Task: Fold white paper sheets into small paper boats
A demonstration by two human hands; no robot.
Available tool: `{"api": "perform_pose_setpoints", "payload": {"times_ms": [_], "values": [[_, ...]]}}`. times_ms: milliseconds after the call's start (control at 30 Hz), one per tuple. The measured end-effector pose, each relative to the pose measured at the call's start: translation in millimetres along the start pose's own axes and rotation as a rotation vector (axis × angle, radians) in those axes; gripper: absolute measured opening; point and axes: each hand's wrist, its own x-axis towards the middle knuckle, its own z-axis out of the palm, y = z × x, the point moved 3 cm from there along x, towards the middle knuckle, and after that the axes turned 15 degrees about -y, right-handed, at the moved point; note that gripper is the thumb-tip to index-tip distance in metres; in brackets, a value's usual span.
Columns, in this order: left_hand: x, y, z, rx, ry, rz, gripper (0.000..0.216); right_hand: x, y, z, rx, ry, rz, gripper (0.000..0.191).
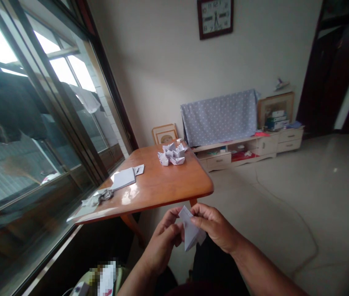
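A folded piece of white paper [190, 234] is pinched between both my hands just in front of the wooden table's near edge. My left hand [162, 240] grips its left side with fingers curled. My right hand [214, 226] holds its upper right side, thumb and fingers closed on it. On the far part of the wooden table [159, 187] lies a heap of several folded white paper shapes [172, 154].
A stack of white sheets [124, 178] and a crumpled grey cloth [99, 197] lie along the table's left side by the large window [39, 123]. A low cabinet [254, 148] with a dotted cover stands at the far wall. Pale floor spreads to the right.
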Motion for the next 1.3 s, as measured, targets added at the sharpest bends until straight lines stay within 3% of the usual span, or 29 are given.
{"api": "perform_pose_setpoints", "payload": {"times_ms": [267, 400, 500, 667, 867, 1133, 1300], "values": [[2.2, 6.5, 3.9, 0.085, -0.102, -0.004, 0.032, -0.8, 10.3, -4.1, 0.105, 0.011, 0.012, 0.011], [2.1, 8.3, 5.1, 0.177, -0.061, -0.034, 0.031, -1.2, 13.0, -4.1, 0.168, -0.031, 0.009, 0.012], [2.4, 10.5, 8.8, 0.23, 0.02, 0.027, 0.026, -0.9, 14.1, -3.2, 0.19, -0.05, 0.008, 0.01], [1.9, 10.2, 14.1, 0.458, 0.085, 0.1, 0.018, 0.2, 13.6, -5.1, 0.105, 0.017, 0.012, 0.009], [0.5, 10.5, 11.2, 0.801, 0.129, 0.122, 0.006, 1.1, 11.1, -6.3, -0.036, 0.057, 0.029, 0.024], [4.2, 9.0, 9.9, 0.594, 0.022, -0.009, 0.009, -0.3, 19.7, -5.8, 0.009, -0.033, 0.052, 0.023], [1.5, 16.6, 10.3, 0.814, 0.023, -0.026, 0.01, 2.8, 9.4, -5.1, -0.19, 0.018, 0.065, 0.019]]}}
